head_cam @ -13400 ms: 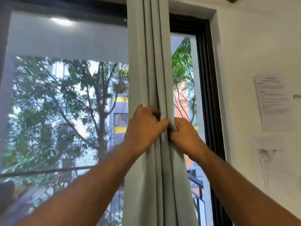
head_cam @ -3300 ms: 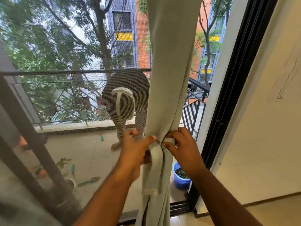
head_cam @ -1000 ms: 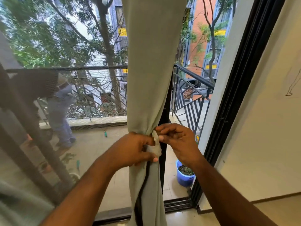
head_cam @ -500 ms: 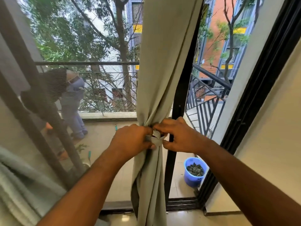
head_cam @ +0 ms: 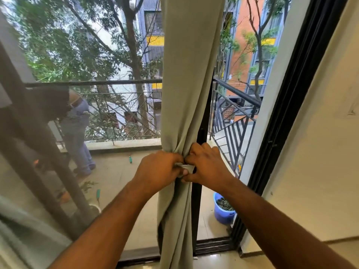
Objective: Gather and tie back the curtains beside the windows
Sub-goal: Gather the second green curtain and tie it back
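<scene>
Both the left hand (head_cam: 159,168) and right hand (head_cam: 206,166) are pinching the tie-back (head_cam: 187,167) around the gathered curtain (head_cam: 186,94), which probably wants cinching evenly and snugly.

Matt grey-green cloth curtain (head_cam: 186,84), smooth above and creased where gathered. Dark metal balcony railing (head_cam: 233,131) outside. Glossy blue plastic bucket (head_cam: 222,214). Matt cream painted wall (head_cam: 320,162). Shiny polished floor tiles (head_cam: 213,261).
</scene>
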`<action>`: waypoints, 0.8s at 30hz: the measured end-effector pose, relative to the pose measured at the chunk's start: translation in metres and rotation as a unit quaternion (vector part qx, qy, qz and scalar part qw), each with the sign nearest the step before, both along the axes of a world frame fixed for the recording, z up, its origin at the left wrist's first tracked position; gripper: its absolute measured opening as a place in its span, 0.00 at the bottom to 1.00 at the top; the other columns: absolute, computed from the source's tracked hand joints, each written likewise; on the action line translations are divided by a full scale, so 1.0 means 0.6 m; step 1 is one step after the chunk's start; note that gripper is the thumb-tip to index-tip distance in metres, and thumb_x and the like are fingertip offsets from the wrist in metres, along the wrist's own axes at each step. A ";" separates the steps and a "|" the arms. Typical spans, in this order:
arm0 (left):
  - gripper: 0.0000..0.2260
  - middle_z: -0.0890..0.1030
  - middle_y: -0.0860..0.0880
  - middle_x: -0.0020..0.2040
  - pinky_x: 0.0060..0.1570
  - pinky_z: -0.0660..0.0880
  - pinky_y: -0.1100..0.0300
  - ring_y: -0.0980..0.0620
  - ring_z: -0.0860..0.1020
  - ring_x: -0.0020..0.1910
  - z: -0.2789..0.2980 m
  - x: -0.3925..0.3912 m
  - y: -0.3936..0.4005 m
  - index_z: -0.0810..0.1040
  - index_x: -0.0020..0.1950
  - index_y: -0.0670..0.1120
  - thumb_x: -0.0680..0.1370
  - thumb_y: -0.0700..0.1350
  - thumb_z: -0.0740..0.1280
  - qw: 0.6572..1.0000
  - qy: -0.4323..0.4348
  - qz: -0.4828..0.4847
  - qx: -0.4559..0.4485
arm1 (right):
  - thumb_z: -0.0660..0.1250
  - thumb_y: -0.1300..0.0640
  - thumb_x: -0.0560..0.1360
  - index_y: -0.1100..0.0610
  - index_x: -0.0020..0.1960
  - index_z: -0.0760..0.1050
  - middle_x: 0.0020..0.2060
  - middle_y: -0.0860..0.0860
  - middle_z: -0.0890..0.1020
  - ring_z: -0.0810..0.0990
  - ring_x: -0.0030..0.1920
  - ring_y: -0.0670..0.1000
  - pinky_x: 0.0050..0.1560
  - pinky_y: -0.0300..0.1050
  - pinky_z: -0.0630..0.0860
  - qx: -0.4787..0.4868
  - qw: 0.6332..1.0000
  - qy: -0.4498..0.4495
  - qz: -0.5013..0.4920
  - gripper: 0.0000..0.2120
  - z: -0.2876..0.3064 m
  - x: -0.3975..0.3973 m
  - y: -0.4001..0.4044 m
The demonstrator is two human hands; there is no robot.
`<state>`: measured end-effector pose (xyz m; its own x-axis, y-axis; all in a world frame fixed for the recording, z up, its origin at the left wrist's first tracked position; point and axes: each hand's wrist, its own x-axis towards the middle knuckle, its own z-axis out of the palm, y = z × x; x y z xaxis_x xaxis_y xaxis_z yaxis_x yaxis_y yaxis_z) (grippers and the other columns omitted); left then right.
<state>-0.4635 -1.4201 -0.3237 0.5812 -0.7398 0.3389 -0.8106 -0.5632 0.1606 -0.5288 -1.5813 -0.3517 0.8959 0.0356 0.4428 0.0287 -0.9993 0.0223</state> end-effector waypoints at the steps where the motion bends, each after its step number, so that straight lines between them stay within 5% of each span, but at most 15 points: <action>1: 0.13 0.83 0.53 0.44 0.39 0.73 0.60 0.51 0.81 0.44 -0.011 0.000 0.003 0.78 0.57 0.59 0.75 0.61 0.65 0.998 -0.021 -0.008 -0.065 | 0.66 0.35 0.63 0.48 0.45 0.81 0.44 0.48 0.76 0.75 0.44 0.53 0.42 0.45 0.60 0.030 0.999 -0.018 0.004 0.20 -0.007 -0.004 -0.006; 4: 0.23 0.82 0.56 0.41 0.33 0.76 0.62 0.58 0.77 0.33 -0.036 -0.003 0.013 0.66 0.71 0.63 0.75 0.60 0.62 0.975 -0.069 -0.036 -0.207 | 0.60 0.37 0.68 0.51 0.52 0.81 0.46 0.44 0.79 0.74 0.43 0.42 0.41 0.30 0.61 0.164 0.985 -0.015 0.047 0.23 -0.019 -0.018 -0.019; 7: 0.29 0.77 0.57 0.50 0.33 0.78 0.62 0.61 0.75 0.39 -0.073 -0.004 0.013 0.61 0.75 0.62 0.75 0.58 0.66 0.959 -0.030 -0.063 -0.274 | 0.71 0.46 0.69 0.52 0.56 0.77 0.45 0.43 0.80 0.71 0.38 0.35 0.38 0.25 0.63 0.243 0.966 0.031 0.084 0.18 -0.018 -0.020 -0.029; 12: 0.47 0.66 0.62 0.68 0.58 0.73 0.55 0.58 0.70 0.67 -0.100 -0.001 -0.013 0.48 0.75 0.68 0.67 0.55 0.77 0.871 0.275 -0.085 -0.397 | 0.76 0.58 0.67 0.54 0.51 0.78 0.41 0.46 0.78 0.76 0.40 0.43 0.41 0.35 0.71 0.261 0.934 0.230 0.075 0.14 0.023 -0.018 -0.050; 17: 0.44 0.77 0.57 0.63 0.59 0.76 0.57 0.56 0.77 0.63 -0.101 0.003 -0.042 0.59 0.75 0.56 0.64 0.49 0.78 0.810 0.469 -0.148 -0.320 | 0.70 0.60 0.71 0.53 0.37 0.72 0.35 0.48 0.75 0.74 0.36 0.47 0.36 0.38 0.69 0.179 0.909 0.373 0.038 0.08 0.059 -0.023 -0.046; 19: 0.34 0.79 0.57 0.59 0.52 0.77 0.63 0.59 0.79 0.57 -0.097 -0.001 -0.053 0.66 0.68 0.58 0.66 0.43 0.77 0.797 0.488 -0.146 -0.325 | 0.72 0.61 0.70 0.49 0.41 0.74 0.41 0.46 0.76 0.76 0.40 0.47 0.41 0.40 0.73 0.261 0.915 0.300 0.071 0.09 0.042 -0.034 -0.062; 21: 0.30 0.80 0.60 0.56 0.48 0.77 0.66 0.61 0.80 0.54 -0.097 0.002 -0.059 0.68 0.64 0.57 0.66 0.39 0.74 0.791 0.492 -0.137 -0.337 | 0.75 0.62 0.67 0.49 0.51 0.76 0.52 0.46 0.75 0.77 0.45 0.51 0.46 0.46 0.78 0.417 0.900 0.087 0.086 0.16 -0.004 -0.052 -0.072; 24: 0.29 0.81 0.62 0.54 0.49 0.77 0.67 0.62 0.80 0.54 -0.105 0.004 -0.064 0.70 0.63 0.58 0.65 0.43 0.76 0.803 0.488 -0.117 -0.321 | 0.77 0.61 0.68 0.46 0.46 0.74 0.46 0.46 0.77 0.77 0.39 0.51 0.36 0.45 0.78 0.628 0.764 -0.141 -0.035 0.16 -0.078 -0.075 -0.059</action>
